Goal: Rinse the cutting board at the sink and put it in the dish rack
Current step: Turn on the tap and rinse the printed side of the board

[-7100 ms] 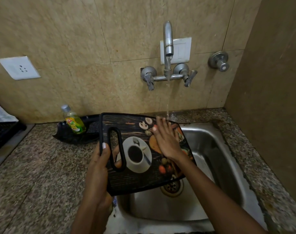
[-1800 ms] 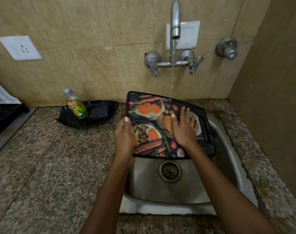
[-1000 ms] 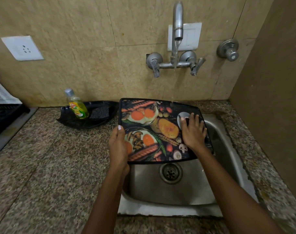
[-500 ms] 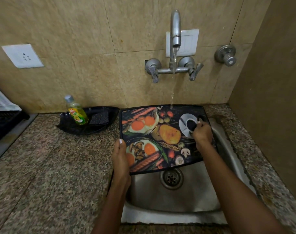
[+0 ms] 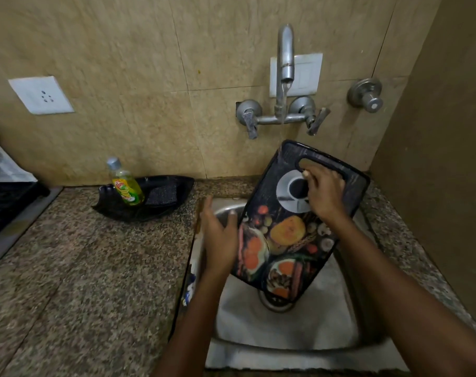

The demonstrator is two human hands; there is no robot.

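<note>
Both hands are on the cutting board (image 5: 291, 229), which hangs tilted over the sink (image 5: 285, 327), handle end up toward the wall and lower end just above the drain (image 5: 276, 303); the left hand (image 5: 220, 238), fingers straight and relaxed, lies flat against the board's left edge; the right hand (image 5: 323, 194) is curled through the handle slot at the top, gripping it, beside the printed coffee cup; the printed side with its oranges and mushrooms faces up. Left of the sink runs the speckled granite surface (image 5: 81, 268); toward its back sits a black tray (image 5: 147, 200) holding a dark scrub pad (image 5: 162, 194) and a yellow-green bottle of dish liquid (image 5: 125, 183) leaning in it. Behind, on the tiled wall, the tap (image 5: 284, 77) is running, a thin stream falling toward the board's top corner; a white socket plate (image 5: 41, 95) is off to the left, a round metal valve (image 5: 366, 95) to the right.
</note>
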